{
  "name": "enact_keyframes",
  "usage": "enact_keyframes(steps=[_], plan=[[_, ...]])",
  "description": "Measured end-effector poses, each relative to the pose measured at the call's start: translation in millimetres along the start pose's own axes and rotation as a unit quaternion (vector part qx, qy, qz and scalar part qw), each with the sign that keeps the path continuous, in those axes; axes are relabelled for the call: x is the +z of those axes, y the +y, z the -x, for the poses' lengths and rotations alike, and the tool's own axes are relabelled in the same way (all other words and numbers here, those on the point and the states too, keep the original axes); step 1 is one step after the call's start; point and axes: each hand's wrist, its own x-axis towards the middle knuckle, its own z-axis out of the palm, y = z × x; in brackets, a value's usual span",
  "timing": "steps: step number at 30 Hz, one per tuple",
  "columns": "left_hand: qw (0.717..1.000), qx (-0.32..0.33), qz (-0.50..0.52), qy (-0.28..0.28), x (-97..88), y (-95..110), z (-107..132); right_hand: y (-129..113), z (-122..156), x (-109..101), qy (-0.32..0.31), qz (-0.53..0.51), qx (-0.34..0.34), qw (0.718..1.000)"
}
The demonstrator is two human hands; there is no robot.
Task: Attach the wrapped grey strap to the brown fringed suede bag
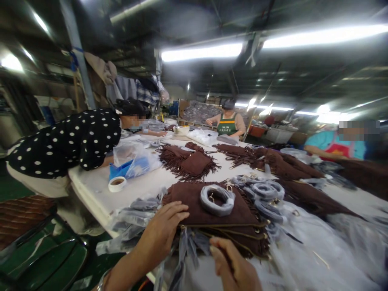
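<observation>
In front of me is a stack of brown fringed bags with zippers along their near edges. A strap coil wrapped in clear plastic lies on the top bag, near a gold-coloured metal clasp. My left hand rests on the top bag's left corner, fingers stretched out flat. Just in front of the stack is my right hand, its fingers curled together; whatever they may hold is hidden. Grey plastic-wrapped strips hang from the stack's front, between my hands.
More wrapped strap coils lie right of the stack, beside clear plastic bags. Other brown fringed bags lie farther back. A tape roll sits at the left table edge. Three co-workers are around the table; a chair stands left.
</observation>
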Motion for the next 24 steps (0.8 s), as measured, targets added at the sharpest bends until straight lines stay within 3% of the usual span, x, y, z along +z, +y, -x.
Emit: enact_keyframes(steps=[2, 4, 6, 8, 10, 13, 17, 24], plan=[[0.999, 0.006, -0.012, -0.033, -4.4, -4.2, 0.9, -8.4, -5.0, 40.1, -0.064, -0.010, 0.011, 0.998], [0.999, -0.004, -0.017, -0.051, -6.8, -4.6, 0.7, -15.5, -8.9, 71.3, -0.085, -0.002, 0.043, 0.995], [0.997, -0.005, -0.022, -0.071, -9.4, -4.9, -0.7, -19.8, -12.2, 86.9, -0.086, -0.005, 0.066, 0.994], [0.996, 0.001, -0.024, -0.089, -12.3, -6.7, -2.6, -21.6, -15.0, 87.3, -0.088, -0.012, 0.065, 0.994], [0.995, 0.007, -0.018, -0.096, -14.5, -9.9, -4.2, -22.8, -17.5, 77.5, -0.107, 0.015, 0.040, 0.993], [0.996, 0.010, -0.005, -0.089, -15.0, -13.6, -4.0, -26.0, -21.8, 56.7, -0.126, 0.139, -0.014, 0.982], [0.997, -0.003, -0.012, -0.070, -12.1, -12.6, -1.5, -23.0, -29.0, 24.6, -0.106, 0.334, -0.073, 0.934], [0.992, -0.006, -0.073, -0.098, -15.7, -1.5, -13.6, 25.6, -36.2, -56.4, -0.056, 0.467, -0.035, 0.882]])
